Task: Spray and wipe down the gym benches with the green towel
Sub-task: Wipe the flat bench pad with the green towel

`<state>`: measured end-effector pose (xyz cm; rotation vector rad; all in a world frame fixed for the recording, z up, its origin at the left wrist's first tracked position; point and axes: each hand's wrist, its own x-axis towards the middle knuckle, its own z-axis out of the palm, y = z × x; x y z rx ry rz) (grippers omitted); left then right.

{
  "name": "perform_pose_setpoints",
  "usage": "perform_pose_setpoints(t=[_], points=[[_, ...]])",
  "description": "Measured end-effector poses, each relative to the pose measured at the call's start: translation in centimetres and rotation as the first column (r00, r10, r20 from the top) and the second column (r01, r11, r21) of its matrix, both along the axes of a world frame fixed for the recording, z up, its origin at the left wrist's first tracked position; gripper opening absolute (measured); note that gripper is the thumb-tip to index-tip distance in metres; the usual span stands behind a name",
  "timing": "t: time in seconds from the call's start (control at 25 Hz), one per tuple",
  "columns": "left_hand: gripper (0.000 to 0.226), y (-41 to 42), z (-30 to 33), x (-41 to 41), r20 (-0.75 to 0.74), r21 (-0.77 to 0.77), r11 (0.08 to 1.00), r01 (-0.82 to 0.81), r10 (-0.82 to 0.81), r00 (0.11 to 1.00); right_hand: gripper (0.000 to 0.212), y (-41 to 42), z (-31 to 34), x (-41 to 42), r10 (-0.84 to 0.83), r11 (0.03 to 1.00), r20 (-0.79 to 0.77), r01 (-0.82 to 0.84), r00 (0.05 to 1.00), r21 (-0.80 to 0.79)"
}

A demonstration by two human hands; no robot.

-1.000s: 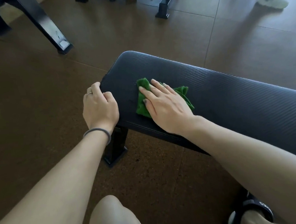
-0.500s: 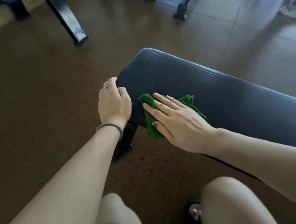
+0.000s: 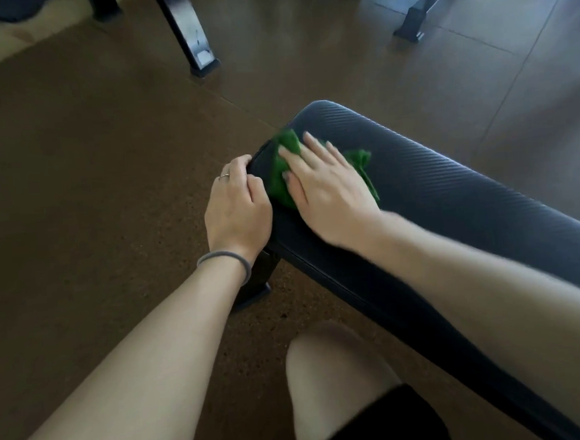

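Flat right hand (image 3: 327, 186) presses green towel (image 3: 281, 182) on bench (image 3: 451, 188); left hand (image 3: 236, 213) grips its end.

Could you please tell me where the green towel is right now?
In the head view, the crumpled green towel lies under the flat right hand at the black padded bench's left end, beside the left hand.

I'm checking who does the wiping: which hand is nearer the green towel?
Right. The right hand lies flat on the green towel, pressing it onto the bench pad. The left hand grips the pad's end corner, just beside the towel.
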<state>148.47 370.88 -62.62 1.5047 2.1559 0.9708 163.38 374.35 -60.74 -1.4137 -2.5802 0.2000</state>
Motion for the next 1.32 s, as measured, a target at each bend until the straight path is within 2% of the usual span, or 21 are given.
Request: perform_pose_setpoints(t=[0.12,0.2,0.28,0.4,0.52,0.6,0.72,0.8,0.92,1.04,1.2,1.32], points=[[0.044,0.0,0.3,0.2,-0.011,-0.010,1.000,-0.019,0.019,1.000,0.058,-5.6,0.6,4.3,0.110,0.993,0.059,-0.107,0.992,-0.046],[0.044,0.0,0.3,0.6,-0.032,-0.010,0.998,-0.057,0.057,0.998,0.058,-4.3,0.9,4.9,0.189,0.978,0.071,-0.182,0.979,-0.097],[0.042,0.1,0.1,0.7,-0.055,-0.009,0.997,-0.074,0.073,0.996,0.054,-0.2,0.7,2.5,0.229,0.973,0.040,-0.227,0.973,-0.052],[0.041,0.4,-0.2,0.7,-0.064,-0.027,0.994,-0.102,0.100,0.993,0.050,7.0,0.1,-1.9,0.118,0.993,-0.005,-0.118,0.993,-0.024],[0.041,0.3,-0.3,0.7,-0.074,-0.036,0.994,-0.102,0.099,0.992,0.048,10.9,-0.4,-2.1,0.006,1.000,-0.013,-0.006,1.000,0.004],[0.041,0.1,-0.1,0.5,-0.073,-0.019,0.997,-0.076,0.074,0.995,0.046,11.0,-0.4,0.7,-0.049,0.998,-0.059,0.052,0.997,0.046],[0.041,-0.1,0.2,0.7,-0.066,-0.029,0.997,-0.067,0.065,0.996,0.043,8.3,-0.8,7.9,-0.274,0.960,-0.092,0.278,0.957,0.025],[0.041,-0.1,0.2,0.8,-0.074,-0.042,0.996,-0.079,0.076,0.994,0.047,5.1,-0.6,11.6,-0.367,0.928,-0.066,0.370,0.928,0.034],[0.042,0.0,0.2,0.9,-0.089,-0.035,0.997,-0.076,0.072,0.993,0.053,3.6,-0.5,12.9,-0.364,0.930,-0.017,0.365,0.931,0.035],[0.041,0.1,0.0,0.8,-0.100,-0.030,0.995,-0.094,0.091,0.991,0.045,6.5,-0.2,9.9,-0.361,0.932,0.020,0.361,0.932,-0.007],[0.040,-0.2,0.6,1.1,-0.093,-0.058,0.995,-0.078,0.073,0.993,0.040,11.2,0.1,4.9,-0.266,0.963,-0.030,0.264,0.963,-0.060],[0.041,-0.2,0.9,1.0,-0.101,-0.109,0.993,-0.050,0.039,0.994,0.043,9.6,-0.1,7.1,-0.238,0.971,-0.050,0.236,0.970,-0.043]])
